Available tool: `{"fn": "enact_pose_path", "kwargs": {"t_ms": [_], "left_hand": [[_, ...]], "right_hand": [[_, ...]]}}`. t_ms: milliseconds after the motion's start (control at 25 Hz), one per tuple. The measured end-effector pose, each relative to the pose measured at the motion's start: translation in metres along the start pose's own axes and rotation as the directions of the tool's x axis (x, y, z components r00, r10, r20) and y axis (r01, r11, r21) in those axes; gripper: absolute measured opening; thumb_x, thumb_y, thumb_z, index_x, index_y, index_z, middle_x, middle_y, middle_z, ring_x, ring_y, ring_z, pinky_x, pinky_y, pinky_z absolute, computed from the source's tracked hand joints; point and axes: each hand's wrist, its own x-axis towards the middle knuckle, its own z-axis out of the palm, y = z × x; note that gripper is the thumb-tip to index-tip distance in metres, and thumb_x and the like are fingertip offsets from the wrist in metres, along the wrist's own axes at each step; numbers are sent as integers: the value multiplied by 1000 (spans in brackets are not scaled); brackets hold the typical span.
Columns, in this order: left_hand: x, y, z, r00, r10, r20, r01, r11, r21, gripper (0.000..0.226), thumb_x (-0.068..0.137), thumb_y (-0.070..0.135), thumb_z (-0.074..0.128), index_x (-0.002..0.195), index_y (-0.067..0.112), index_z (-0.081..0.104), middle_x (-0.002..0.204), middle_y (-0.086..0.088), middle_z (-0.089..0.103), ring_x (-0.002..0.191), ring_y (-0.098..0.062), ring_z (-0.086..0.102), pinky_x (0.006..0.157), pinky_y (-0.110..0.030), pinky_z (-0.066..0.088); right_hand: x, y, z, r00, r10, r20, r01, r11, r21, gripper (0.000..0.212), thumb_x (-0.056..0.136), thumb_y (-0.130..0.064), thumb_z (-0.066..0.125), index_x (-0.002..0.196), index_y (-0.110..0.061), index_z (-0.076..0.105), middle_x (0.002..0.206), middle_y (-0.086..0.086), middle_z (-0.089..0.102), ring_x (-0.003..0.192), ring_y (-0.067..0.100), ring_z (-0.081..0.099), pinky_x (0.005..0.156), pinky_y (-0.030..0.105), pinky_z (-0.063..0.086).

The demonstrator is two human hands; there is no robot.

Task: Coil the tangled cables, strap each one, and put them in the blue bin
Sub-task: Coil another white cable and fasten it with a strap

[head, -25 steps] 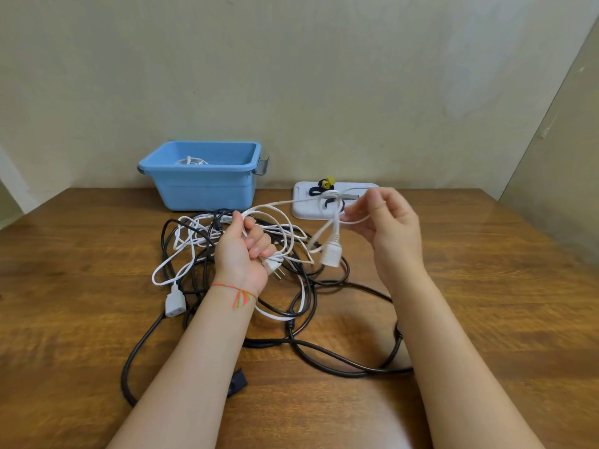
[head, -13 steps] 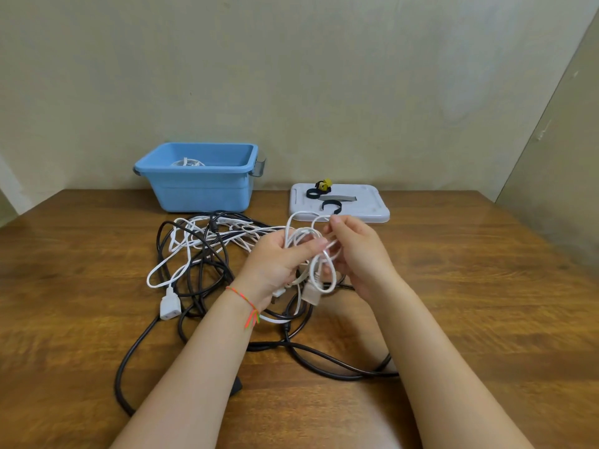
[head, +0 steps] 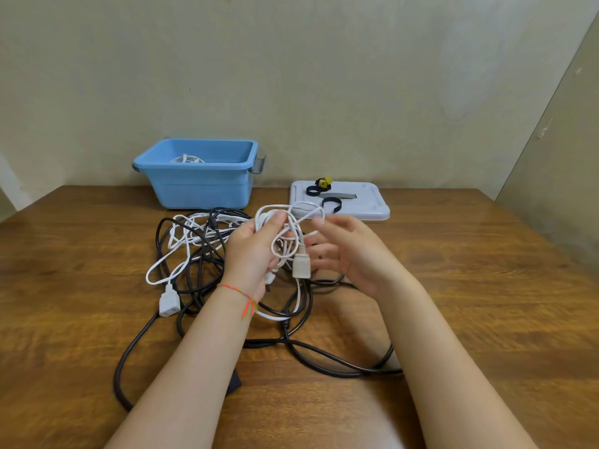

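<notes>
left hand (head: 256,251) raised, fingers curled in grip; right hand (head: 351,251) beside it, fingers apparently spread, blurred.

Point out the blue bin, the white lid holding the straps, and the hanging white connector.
blue bin (head: 197,191): head view, front wall.
white lid (head: 366,210): head view, bare right part.
white connector (head: 301,269): head view, its body.

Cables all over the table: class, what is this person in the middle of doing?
A person is coiling a white cable. The left hand grips the loops above the table; the right hand is open beside them, blurred. More white and black cables lie tangled underneath. One coiled white cable already sits in the blue bin. Straps wait on the grey tray.
</notes>
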Motion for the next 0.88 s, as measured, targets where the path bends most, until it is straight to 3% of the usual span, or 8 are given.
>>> {"fn": "enact_pose_path", "kwargs": {"t_ms": [80,160,280,400,560,720,800,880], "left_hand": [[2,1,-1,998,26,-62,-31,997,-73,19,95,25,65,84,10,68,62,-2,63,37,-8,31,38,-20,22],[4,1,-2,994,43,-99,-51,996,-73,20,96,24,64,82,9,67,58,-1,60,35,-7,29,38,-20,23],[5,2,-5,993,68,-100,-71,997,-27,28,95,26,65,71,12,66,52,-1,42,36,-7,25,40,-21,22],[4,4,-5,999,37,-4,-37,998,-45,23,96,30,63,87,8,66,59,-1,46,36,-6,26,39,-20,23],[3,5,-1,980,-127,153,149,978,-146,25,91,36,64,84,13,61,49,4,36,32,-5,22,36,-18,21],[6,6,-9,951,-192,244,234,960,-155,19,94,11,58,75,9,57,39,6,35,29,-4,22,33,-16,23],[7,8,-14,932,-197,304,248,959,-138,16,93,7,56,77,7,58,39,6,34,28,-4,22,32,-16,23],[8,11,-16,924,-194,330,242,964,-114,12,88,15,63,79,8,59,39,6,33,29,-4,23,33,-16,21]], "right_hand": [[-2,4,4,993,67,95,-48,980,-194,48,86,-26,75,126,-8,53,114,16,69,95,26,71,83,41,59],[-2,8,10,982,78,171,-15,941,-338,26,90,-18,70,113,-8,62,105,11,72,87,22,71,79,36,59],[-2,5,12,996,-90,20,91,940,-329,16,97,-21,58,108,-16,68,75,-2,65,63,11,60,63,30,53],[-1,-1,6,966,-241,-91,201,926,-318,23,99,-23,51,112,-24,70,59,-11,51,56,9,46,55,27,43],[-6,-1,9,968,-242,61,249,913,-322,26,98,-17,52,118,-26,67,66,0,55,62,12,50,58,26,47],[-3,4,8,934,-355,48,330,801,-500,48,92,-14,67,132,-28,45,80,2,67,70,14,67,67,31,56],[-2,4,5,930,-350,111,350,755,-555,51,88,-14,72,133,-26,50,85,4,71,75,18,70,73,39,60],[-3,2,3,941,-314,125,331,775,-539,39,84,-17,77,119,-17,61,85,7,73,73,21,72,73,43,61]]}}
